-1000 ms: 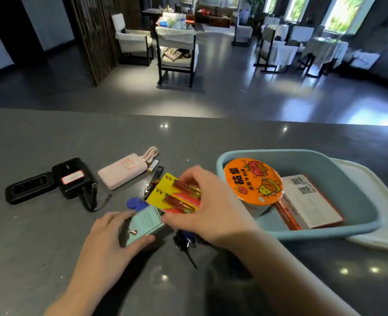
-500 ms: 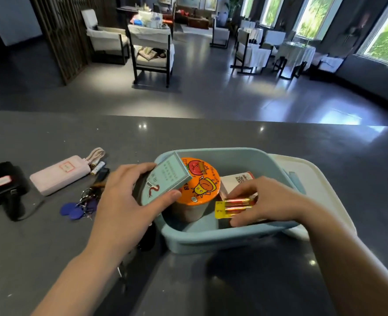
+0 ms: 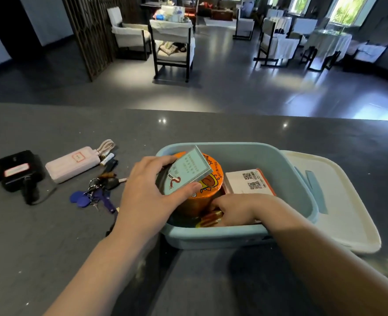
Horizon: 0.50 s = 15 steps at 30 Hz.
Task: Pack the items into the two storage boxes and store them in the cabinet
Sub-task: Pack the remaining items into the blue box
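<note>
A light blue storage box (image 3: pixel 288 179) stands on the dark counter. Inside it are an orange noodle cup (image 3: pixel 213 176) and a white and orange carton (image 3: pixel 247 181). My left hand (image 3: pixel 147 195) grips a small teal box (image 3: pixel 188 172), tilted over the box's left rim above the cup. My right hand (image 3: pixel 241 208) reaches down into the box's front and holds the pack of AA batteries (image 3: pixel 211 218) against the bottom. Its fingers curl over the pack.
The white lid (image 3: pixel 339 201) lies under and right of the storage box. Left of it on the counter lie a bunch of keys with blue tags (image 3: pixel 95 192), a pink power bank with cable (image 3: pixel 72 164) and a black device (image 3: pixel 19 172). Chairs stand beyond the counter.
Both hands carried their items from the counter to the storage box. My right hand has sunk deeper into the box with the batteries. The teal box now hangs over the cup.
</note>
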{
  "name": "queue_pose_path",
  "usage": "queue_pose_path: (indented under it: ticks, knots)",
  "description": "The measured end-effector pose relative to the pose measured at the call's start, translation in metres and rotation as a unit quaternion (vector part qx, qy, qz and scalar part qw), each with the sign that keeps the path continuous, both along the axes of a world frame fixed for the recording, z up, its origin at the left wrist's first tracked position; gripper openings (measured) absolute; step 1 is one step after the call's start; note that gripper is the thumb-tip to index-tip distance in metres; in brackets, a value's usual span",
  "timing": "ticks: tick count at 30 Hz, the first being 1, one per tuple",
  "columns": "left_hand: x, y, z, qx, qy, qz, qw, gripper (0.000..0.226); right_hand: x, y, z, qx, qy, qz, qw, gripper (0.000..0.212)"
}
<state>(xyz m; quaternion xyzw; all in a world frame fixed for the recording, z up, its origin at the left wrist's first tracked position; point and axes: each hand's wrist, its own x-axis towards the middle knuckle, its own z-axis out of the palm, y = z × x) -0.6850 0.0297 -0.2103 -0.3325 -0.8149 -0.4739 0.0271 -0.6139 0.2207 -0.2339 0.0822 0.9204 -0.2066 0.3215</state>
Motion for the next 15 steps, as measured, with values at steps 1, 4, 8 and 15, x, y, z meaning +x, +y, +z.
queue_pose_path:
  ticks: [1,4,8,15]
  knots:
    - [0.001,0.001,-0.001,-0.001,0.002,-0.002,1.000,0.072,0.001,0.000,0.002,-0.013,0.002,-0.009,1.000,0.057]
    - [0.001,0.006,-0.002,-0.009,0.007,-0.014,1.000,0.072,0.012,0.006,0.016,-0.055,0.030,-0.044,0.997,0.051]
    - [-0.002,0.016,-0.003,-0.033,0.028,-0.042,0.998,0.064,0.039,0.027,0.048,-0.135,0.200,-0.147,0.959,0.025]
    - [0.008,0.040,-0.002,-0.148,0.065,-0.131,0.978,0.071,0.051,0.016,0.048,-0.317,0.293,-0.316,0.845,0.027]
